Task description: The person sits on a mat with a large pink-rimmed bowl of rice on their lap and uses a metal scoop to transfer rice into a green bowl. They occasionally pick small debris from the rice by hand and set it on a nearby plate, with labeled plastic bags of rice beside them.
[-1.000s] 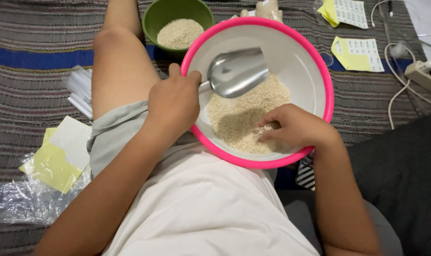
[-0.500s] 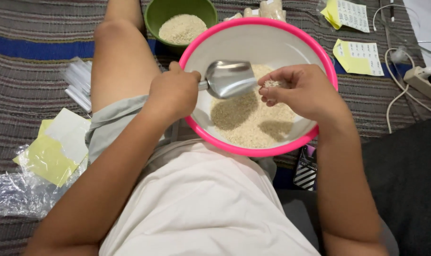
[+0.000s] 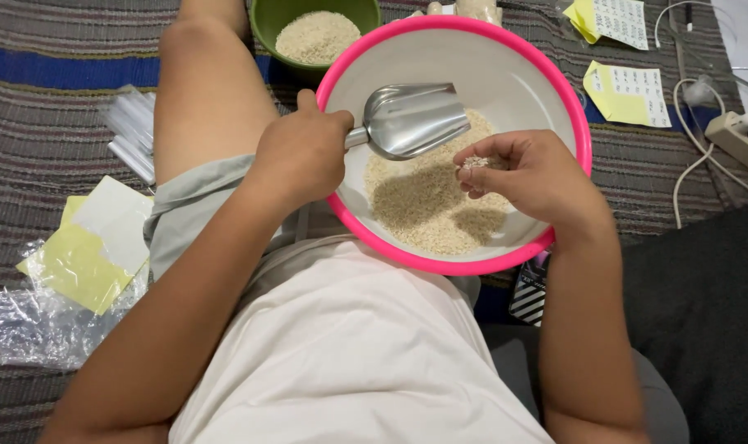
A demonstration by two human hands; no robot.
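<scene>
Two hands worked over the pink-rimmed bowl (image 3: pixel 565 99) on the lap: left hand (image 3: pixel 301 152) gripped the metal scoop (image 3: pixel 413 119), while right hand (image 3: pixel 532 177) fingers pinched grains above the rice (image 3: pixel 427 210).

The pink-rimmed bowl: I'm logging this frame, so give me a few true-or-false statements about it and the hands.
1. The left hand grips the handle of a metal scoop. True.
2. The scoop is heaped with grain. False: its bowl looks empty.
3. The right hand holds a pinch of grain above the pink-rimmed bowl. True.
4. The green bowl is empty. False: it holds grain too.
5. The pink-rimmed bowl sits on the striped mat. False: it rests on the person's lap.
</scene>
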